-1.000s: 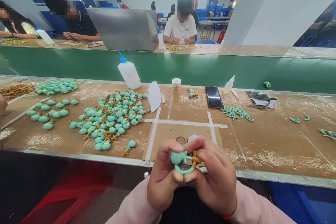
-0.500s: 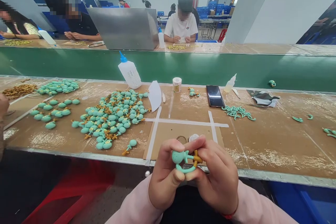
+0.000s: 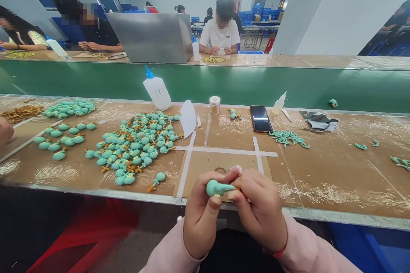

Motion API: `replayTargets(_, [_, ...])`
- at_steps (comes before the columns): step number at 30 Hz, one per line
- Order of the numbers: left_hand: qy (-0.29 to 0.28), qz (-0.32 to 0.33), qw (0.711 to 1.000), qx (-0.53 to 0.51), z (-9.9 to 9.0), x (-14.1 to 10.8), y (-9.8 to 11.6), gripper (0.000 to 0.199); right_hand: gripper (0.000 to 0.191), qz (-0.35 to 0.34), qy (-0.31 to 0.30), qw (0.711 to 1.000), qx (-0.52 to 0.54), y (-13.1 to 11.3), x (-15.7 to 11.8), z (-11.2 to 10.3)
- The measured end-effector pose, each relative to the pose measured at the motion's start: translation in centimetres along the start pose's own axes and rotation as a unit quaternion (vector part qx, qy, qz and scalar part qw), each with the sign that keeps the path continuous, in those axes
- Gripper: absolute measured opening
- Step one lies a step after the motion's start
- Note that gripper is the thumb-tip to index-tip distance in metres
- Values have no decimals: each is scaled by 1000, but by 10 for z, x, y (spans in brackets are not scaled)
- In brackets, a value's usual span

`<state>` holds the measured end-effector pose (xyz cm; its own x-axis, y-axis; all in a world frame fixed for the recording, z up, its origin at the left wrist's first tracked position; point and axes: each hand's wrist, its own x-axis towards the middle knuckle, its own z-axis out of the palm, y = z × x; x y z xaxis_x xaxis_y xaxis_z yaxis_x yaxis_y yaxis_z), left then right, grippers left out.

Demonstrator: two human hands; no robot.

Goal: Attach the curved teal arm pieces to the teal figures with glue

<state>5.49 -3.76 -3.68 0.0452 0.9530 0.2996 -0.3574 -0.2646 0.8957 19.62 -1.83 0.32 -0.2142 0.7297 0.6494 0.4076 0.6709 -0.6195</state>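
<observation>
Between both hands, over the table's front edge, is a small turquoise toy figure (image 3: 215,188) with a rounded body and a narrower part stretching right to a brown end. My left hand (image 3: 199,217) is closed on the rounded body, thumb below and fingers behind. My right hand (image 3: 263,211) pinches the brown end, which its fingers mostly hide. Beyond the hands, a brown ring (image 3: 220,170) and a clear round item (image 3: 236,168), partly covered, lie on a cardboard sheet (image 3: 211,160). One loose toy figure (image 3: 160,176) lies left of my hands.
To the left spreads a heap of similar figures (image 3: 141,145). Curved turquoise pieces (image 3: 290,138) lie right, near a phone (image 3: 261,118) and small dropper bottle (image 3: 279,103). A large squeeze bottle (image 3: 158,93) and tape roll (image 3: 215,105) stand behind. Another person's hand (image 3: 4,130) is at far left.
The toy figure has been turned in my hands. Its curved lower piece and most of the brown part, visible before, are now out of sight.
</observation>
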Motion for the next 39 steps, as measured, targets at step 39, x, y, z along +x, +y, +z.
replayTargets(39, [53, -55, 947, 312, -78, 42, 10, 24, 31, -43, -310, 916, -250, 107, 125, -11])
